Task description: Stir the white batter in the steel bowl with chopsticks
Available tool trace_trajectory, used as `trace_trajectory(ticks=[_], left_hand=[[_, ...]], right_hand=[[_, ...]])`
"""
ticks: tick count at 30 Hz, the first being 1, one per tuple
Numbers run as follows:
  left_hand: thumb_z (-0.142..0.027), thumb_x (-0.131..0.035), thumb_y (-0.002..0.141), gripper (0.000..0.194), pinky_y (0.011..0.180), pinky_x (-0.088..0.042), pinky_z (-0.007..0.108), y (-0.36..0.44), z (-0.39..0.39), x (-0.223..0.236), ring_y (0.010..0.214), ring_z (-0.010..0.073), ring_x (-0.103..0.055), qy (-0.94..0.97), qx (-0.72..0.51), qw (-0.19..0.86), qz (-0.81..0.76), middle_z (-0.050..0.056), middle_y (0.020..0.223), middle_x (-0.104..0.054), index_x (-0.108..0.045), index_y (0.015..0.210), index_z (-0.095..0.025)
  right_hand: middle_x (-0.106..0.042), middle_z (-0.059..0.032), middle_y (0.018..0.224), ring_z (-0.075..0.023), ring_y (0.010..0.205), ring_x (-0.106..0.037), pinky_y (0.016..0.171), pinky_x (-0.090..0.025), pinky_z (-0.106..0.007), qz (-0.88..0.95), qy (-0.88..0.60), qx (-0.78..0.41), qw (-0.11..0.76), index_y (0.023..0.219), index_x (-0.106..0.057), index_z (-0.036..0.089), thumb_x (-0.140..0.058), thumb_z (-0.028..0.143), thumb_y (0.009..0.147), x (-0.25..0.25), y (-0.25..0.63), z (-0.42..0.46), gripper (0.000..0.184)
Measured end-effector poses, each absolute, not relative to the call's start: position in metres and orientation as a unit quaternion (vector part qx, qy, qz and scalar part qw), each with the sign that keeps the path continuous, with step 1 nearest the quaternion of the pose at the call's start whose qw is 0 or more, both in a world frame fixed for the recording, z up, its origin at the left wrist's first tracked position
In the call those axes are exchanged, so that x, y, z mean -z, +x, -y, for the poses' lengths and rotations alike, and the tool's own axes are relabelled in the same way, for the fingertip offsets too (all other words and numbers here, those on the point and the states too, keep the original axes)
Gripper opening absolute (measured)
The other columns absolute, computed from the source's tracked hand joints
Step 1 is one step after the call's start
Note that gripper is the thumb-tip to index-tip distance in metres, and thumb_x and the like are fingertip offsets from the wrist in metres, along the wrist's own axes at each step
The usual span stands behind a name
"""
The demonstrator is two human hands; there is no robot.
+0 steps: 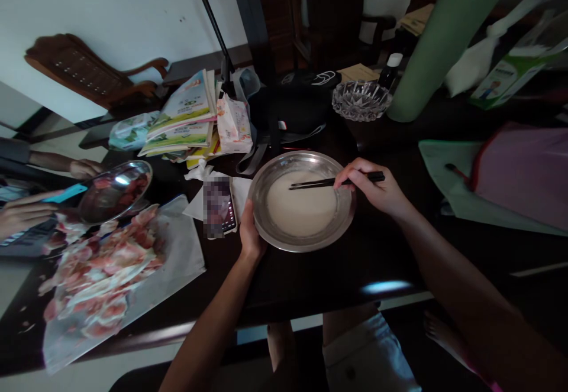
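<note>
A round metal bowl (306, 243) stands on the dark table in front of me, holding a pale, milky liquid (302, 211). My left hand (251, 229) is closed on the bowl's left rim. In my right hand (366, 185) is a pair of dark chopsticks (315, 184), gripped near their thick end. Their tips reach left over the liquid; whether they touch its surface I cannot tell. Left of the bowl lies a phone (220, 206) with a lit, partly blurred screen, resting on white paper.
Far left, another person's hands (26, 211) hold a blue-handled tool and tilt a metal bowl (115, 191) of red pieces. Pinkish peelings (115, 268) cover a plastic sheet (189, 250). Behind stand booklets (181, 114), a black bag (288, 108), a glass ashtray (360, 101) and a green bottle (444, 49).
</note>
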State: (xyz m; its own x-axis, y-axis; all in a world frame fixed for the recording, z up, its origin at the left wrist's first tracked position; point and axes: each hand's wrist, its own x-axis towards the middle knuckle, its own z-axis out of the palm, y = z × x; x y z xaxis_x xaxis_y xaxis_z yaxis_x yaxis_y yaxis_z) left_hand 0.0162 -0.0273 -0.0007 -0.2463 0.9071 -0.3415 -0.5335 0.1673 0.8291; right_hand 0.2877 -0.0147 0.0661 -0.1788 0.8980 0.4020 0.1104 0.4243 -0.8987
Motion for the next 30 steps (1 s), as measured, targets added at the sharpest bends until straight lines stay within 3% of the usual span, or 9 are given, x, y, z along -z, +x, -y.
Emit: trace_trajectory(ticks=[3,7,13,16,23,26,30], left_hand=[[-0.054,-0.074,0.081,0.039,0.109,-0.055,0.042,0.017,0.027,0.000,0.122,0.0321,-0.069,0.193,-0.622,0.581,-0.488,0.007,0.106,-0.082,-0.077,0.096,-0.018],[-0.055,-0.074,0.081,0.039,0.105,-0.057,0.041,0.019,0.027,-0.003,0.118,0.0322,-0.072,0.196,-0.622,0.580,-0.488,0.006,0.098,-0.082,-0.078,0.093,-0.019],[-0.053,-0.070,0.084,0.036,0.105,-0.057,0.042,0.018,0.026,-0.003,0.120,0.0318,-0.071,0.175,-0.620,0.585,-0.492,0.006,0.096,-0.082,-0.079,0.093,-0.019],[-0.055,-0.071,0.083,0.038,0.106,-0.057,0.042,0.017,0.026,0.000,0.121,0.0322,-0.070,0.180,-0.616,0.588,-0.493,0.007,0.097,-0.082,-0.078,0.093,-0.019],[-0.052,-0.072,0.084,0.037,0.109,-0.054,0.041,0.016,0.027,0.002,0.125,0.0307,-0.068,0.180,-0.623,0.588,-0.484,0.007,0.106,-0.081,-0.076,0.095,-0.017],[-0.049,-0.070,0.086,0.034,0.110,-0.054,0.039,0.017,0.027,-0.001,0.125,0.0297,-0.068,0.170,-0.621,0.592,-0.485,0.007,0.105,-0.081,-0.077,0.094,-0.017],[-0.051,-0.071,0.085,0.034,0.109,-0.054,0.040,0.018,0.027,-0.004,0.123,0.0305,-0.069,0.178,-0.620,0.595,-0.480,0.007,0.104,-0.082,-0.077,0.092,-0.018]], right_hand=[[-0.070,-0.0022,0.071,-0.0137,0.066,-0.064,0.057,-0.050,-0.026,0.619,-0.407,-0.338,0.580,0.075,-0.069,0.022,-0.060,0.053,0.098,-0.070,0.295,0.014,0.040],[-0.057,0.0021,0.051,-0.0122,0.045,-0.053,0.041,-0.037,-0.027,0.547,-0.406,-0.309,0.664,0.071,-0.065,0.024,-0.065,0.057,0.093,-0.073,0.310,0.008,0.040],[-0.052,0.0044,0.047,-0.0077,0.033,-0.040,0.035,-0.026,-0.027,0.525,-0.323,-0.401,0.677,0.064,-0.065,0.022,-0.071,0.048,0.091,-0.074,0.314,0.001,0.038],[-0.055,0.0036,0.048,-0.0080,0.037,-0.045,0.036,-0.028,-0.025,0.542,-0.309,-0.462,0.630,0.067,-0.067,0.020,-0.069,0.049,0.093,-0.071,0.305,0.004,0.039],[-0.073,-0.0036,0.077,-0.0129,0.067,-0.066,0.056,-0.051,-0.024,0.628,-0.332,-0.478,0.517,0.084,-0.073,0.020,-0.060,0.050,0.099,-0.059,0.290,0.011,0.036],[-0.075,-0.0050,0.085,-0.0147,0.076,-0.067,0.060,-0.052,-0.025,0.656,-0.355,-0.429,0.511,0.085,-0.075,0.021,-0.059,0.050,0.099,-0.060,0.290,0.011,0.036],[-0.072,-0.0030,0.077,-0.0128,0.067,-0.063,0.056,-0.048,-0.025,0.641,-0.389,-0.364,0.553,0.080,-0.073,0.021,-0.059,0.051,0.099,-0.066,0.296,0.011,0.038]])
